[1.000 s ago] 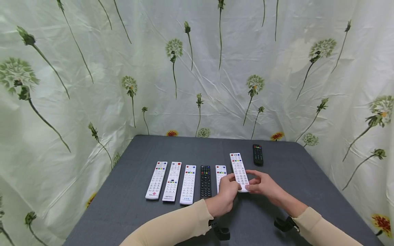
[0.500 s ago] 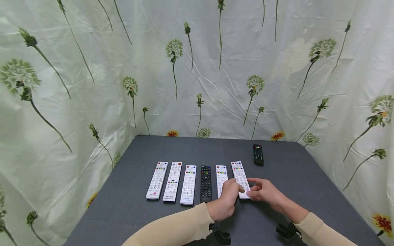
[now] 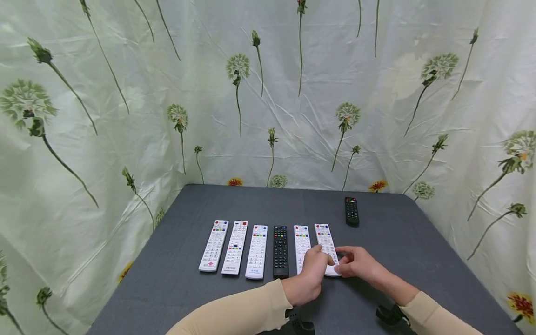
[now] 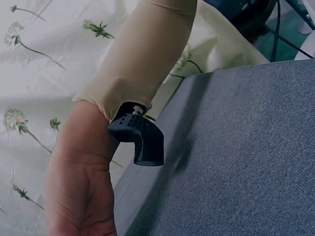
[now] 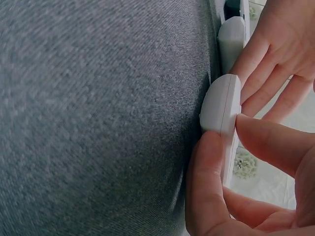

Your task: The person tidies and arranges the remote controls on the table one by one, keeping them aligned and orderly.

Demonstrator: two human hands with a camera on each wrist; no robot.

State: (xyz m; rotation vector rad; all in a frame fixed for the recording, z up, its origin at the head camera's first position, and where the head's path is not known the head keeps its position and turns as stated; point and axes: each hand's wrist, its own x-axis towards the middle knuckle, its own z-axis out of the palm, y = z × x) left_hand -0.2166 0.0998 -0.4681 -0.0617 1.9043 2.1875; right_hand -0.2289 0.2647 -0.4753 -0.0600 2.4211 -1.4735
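A white remote control lies at the right end of a row, its near end between both hands. My right hand pinches that end with thumb and fingers; in the right wrist view the white remote control shows its rounded end against the thumb. My left hand reaches in from the left, fairly straight fingers against the remote's left side and over its end. Left of it lies another white remote control, partly covered by the left hand. The left wrist view shows the left hand, its fingertips cut off.
Further left lie a black remote control and several white remote controls, side by side. Another black remote control lies at the back right of the grey table. Behind hangs a flower-patterned curtain.
The right-hand white remote control has come down and toward the person, into line with the row. Both hands moved with it; the left hand's fingers have loosened. The other remotes stayed put.
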